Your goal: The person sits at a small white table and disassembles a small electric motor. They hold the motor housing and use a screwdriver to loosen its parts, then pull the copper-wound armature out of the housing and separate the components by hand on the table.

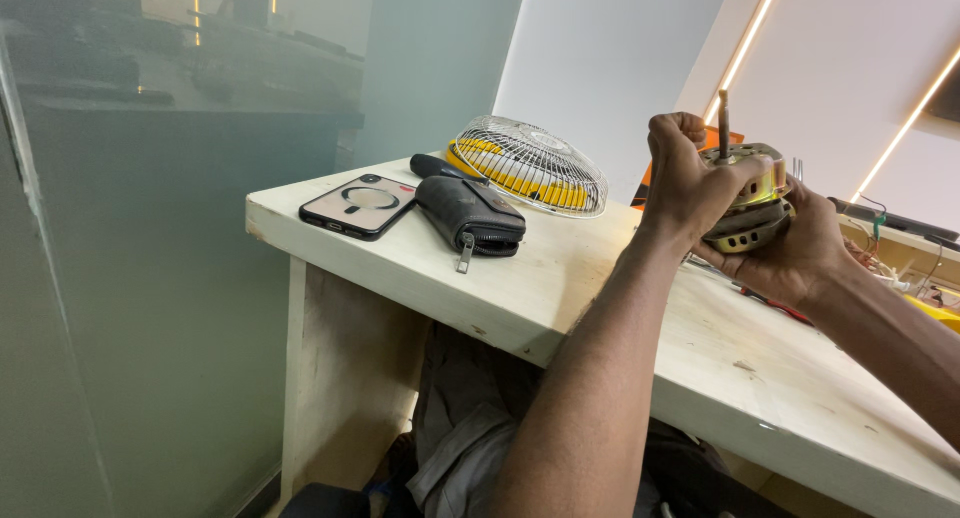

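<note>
Bright, even light; ceiling strips (905, 128) glaring upper right, reflections on glass partition (180, 128), soft shadow under table (400, 268), sharp focus.

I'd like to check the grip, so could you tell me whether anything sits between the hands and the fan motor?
Nothing visible does. The left hand wraps the fan motor from the side, and the right hand cups it from below, both bare and in direct contact, above the wooden table.

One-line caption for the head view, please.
Both hands, left and right, grip a fan motor above a wooden table holding a phone, pouch and grille.
</note>
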